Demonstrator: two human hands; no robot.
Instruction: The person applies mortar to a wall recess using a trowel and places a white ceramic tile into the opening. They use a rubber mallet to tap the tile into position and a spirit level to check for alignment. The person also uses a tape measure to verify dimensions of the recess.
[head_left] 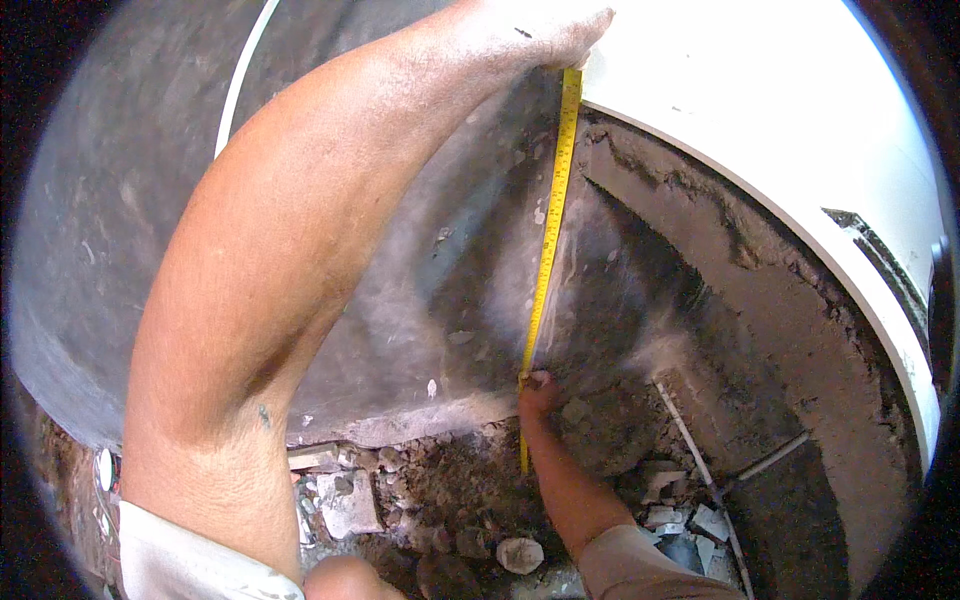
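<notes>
The yellow tape measure runs down in front of the dark wall, from the left hand beside the white board to the right hand, and a bit of it hangs lower. The right hand's finger and thumb pinch the tape. The left fingers are lost in bright light, so I can't tell how they hold. If the top slips or either arm gets tired, the tape could bend and read wrong. The broken bits below could trip a foot. I can't make out any box or bucket with things inside.
</notes>
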